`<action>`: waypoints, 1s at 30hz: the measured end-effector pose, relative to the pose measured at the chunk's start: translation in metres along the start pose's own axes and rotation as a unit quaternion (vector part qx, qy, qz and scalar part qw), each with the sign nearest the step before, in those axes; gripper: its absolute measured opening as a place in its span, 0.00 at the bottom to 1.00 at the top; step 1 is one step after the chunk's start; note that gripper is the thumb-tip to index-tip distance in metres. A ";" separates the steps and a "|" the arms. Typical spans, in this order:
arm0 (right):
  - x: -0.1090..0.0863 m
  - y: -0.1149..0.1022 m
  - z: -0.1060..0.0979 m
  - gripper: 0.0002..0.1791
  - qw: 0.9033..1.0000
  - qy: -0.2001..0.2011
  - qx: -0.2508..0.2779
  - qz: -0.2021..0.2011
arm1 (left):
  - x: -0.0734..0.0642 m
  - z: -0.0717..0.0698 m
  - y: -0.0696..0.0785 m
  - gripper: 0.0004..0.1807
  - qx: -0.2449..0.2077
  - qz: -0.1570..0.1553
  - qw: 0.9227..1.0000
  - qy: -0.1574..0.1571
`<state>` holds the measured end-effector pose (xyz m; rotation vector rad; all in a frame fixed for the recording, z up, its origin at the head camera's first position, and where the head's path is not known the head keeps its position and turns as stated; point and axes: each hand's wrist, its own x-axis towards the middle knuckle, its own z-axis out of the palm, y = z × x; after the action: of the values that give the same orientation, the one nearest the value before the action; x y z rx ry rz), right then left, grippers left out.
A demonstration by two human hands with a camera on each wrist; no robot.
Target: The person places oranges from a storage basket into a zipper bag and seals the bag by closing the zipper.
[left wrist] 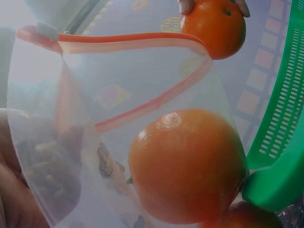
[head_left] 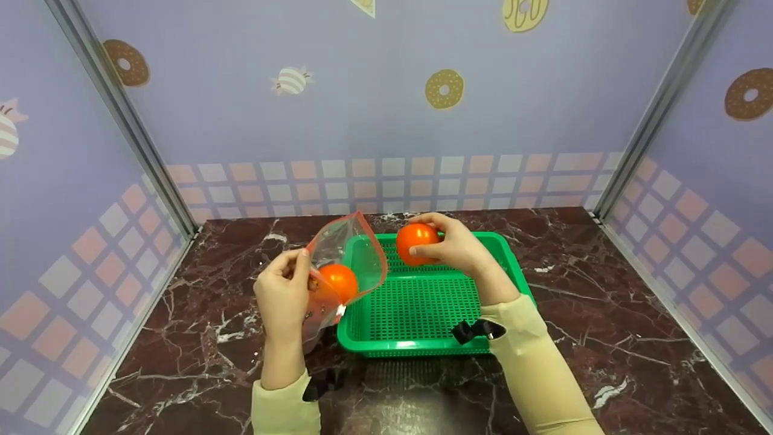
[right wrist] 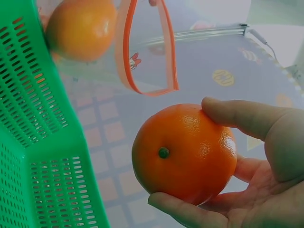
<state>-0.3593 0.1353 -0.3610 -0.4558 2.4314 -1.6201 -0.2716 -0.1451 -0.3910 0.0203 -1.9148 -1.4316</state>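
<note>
My left hand (head_left: 282,293) pinches the rim of a clear zip bag (left wrist: 142,80) with a red-orange edge and a white slider. The bag's mouth gapes toward the right. Inside it sits an orange (head_left: 338,283), seen through the plastic. Lower down, part of another orange (left wrist: 249,216) shows; I cannot tell whether it lies in the bag. My right hand (head_left: 453,244) holds an orange (right wrist: 184,154) with a green stem end, thumb on one side and fingers on the other. This orange is above the back of a green basket (head_left: 410,345), to the right of the bag's mouth and apart from it.
The green basket has a perforated bottom and walls and stands on a dark marbled table (head_left: 205,362). The bag overlaps its left rim in the head view. Patterned purple panels (head_left: 374,121) with metal corner posts (head_left: 130,133) enclose the back and sides.
</note>
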 end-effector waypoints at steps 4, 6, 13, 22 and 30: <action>-0.002 -0.004 0.000 0.32 1.000 0.004 0.000 -0.005 | 0.000 0.000 0.000 0.11 0.002 -0.005 1.000 -0.001; -0.003 -0.006 0.000 0.32 1.000 0.005 0.004 -0.006 | 0.000 0.000 0.000 0.11 0.003 -0.007 1.000 -0.002; -0.007 -0.011 0.002 0.33 1.000 0.007 0.013 -0.015 | 0.000 0.000 0.001 0.11 0.006 -0.011 1.000 -0.003; -0.010 -0.015 0.004 0.32 0.999 0.009 0.028 -0.030 | 0.000 0.000 0.001 0.11 0.006 -0.010 1.000 0.000; -0.011 -0.020 0.006 0.32 0.999 0.007 0.031 -0.039 | 0.000 0.000 0.000 0.12 -0.001 -0.006 1.000 0.001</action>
<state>-0.3445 0.1265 -0.3457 -0.5365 2.3949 -1.7297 -0.2721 -0.1451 -0.3913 0.0311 -1.9139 -1.4412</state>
